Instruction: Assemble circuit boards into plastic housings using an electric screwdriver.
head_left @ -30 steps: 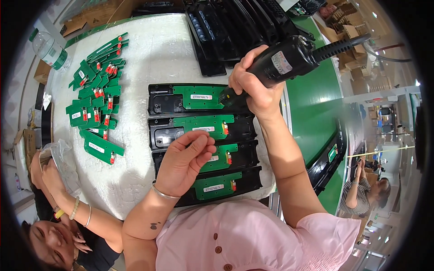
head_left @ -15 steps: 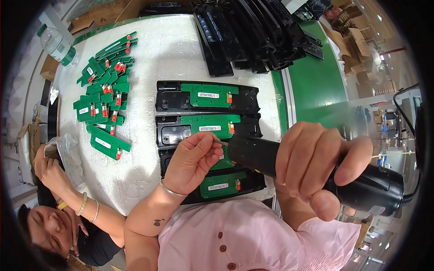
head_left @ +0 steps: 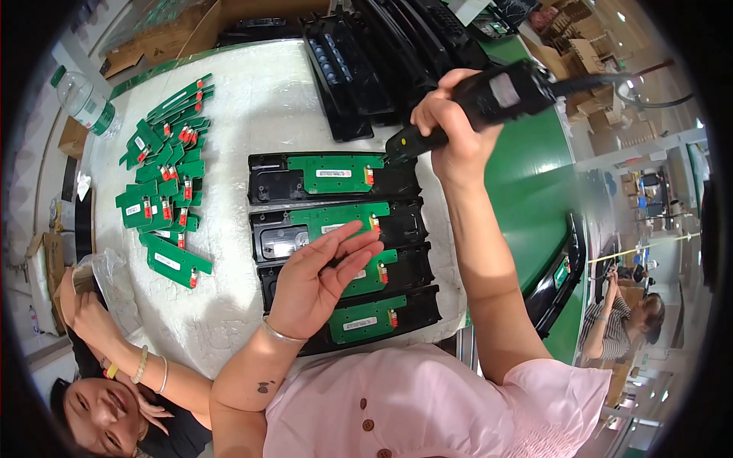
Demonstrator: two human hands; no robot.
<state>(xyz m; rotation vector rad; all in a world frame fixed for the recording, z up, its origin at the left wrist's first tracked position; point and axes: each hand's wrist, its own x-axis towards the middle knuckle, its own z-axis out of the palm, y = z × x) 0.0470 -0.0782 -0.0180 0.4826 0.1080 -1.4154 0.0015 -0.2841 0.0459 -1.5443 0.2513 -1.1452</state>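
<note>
My right hand is wrapped round a black electric screwdriver with a cord. The screwdriver's tip is at the right end of a green circuit board, which lies in the farthest black plastic panel. Several such panels form a column on the white foam-like work surface, each with a green board carrying a white label and red connector. Over the middle panels hovers my left hand, palm turned up and fingers apart, with nothing visible in it. It hides part of the boards below.
Loose green circuit boards are piled on the left. Stacked black housings stand at the back. A bottle is far left; a co-worker's arm is near left. Another black panel lies on the green table.
My right hand has swung the screwdriver away from my left hand, up to the farthest panel. The left fingers have opened from a pinch at the screwdriver's tip.
</note>
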